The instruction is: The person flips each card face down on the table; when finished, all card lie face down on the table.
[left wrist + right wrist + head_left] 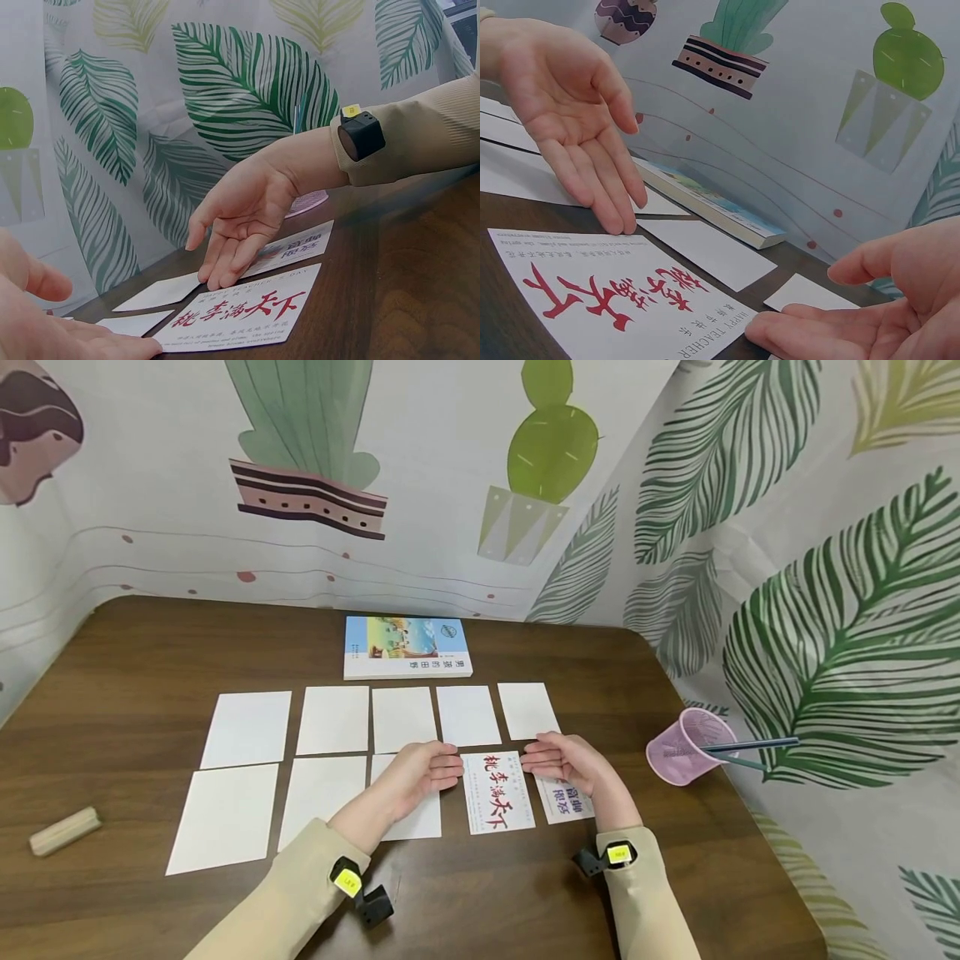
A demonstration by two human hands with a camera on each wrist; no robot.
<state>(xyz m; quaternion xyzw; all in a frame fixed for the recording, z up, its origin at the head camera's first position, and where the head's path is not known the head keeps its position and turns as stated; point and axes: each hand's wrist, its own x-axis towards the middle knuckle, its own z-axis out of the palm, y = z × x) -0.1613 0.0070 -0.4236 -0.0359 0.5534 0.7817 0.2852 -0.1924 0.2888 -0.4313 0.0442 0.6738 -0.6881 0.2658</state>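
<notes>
Red-lettered card (497, 792) is framed face-up on the surface (135, 643); left hand (423, 771) and right hand (558, 758) flank it, fingers straight, nothing pinched. Squaring seems underway; next, light edge pressure is judged needed.

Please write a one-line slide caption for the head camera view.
Two open hands, left hand and right hand, flank a red-lettered card on a wooden table.
</notes>
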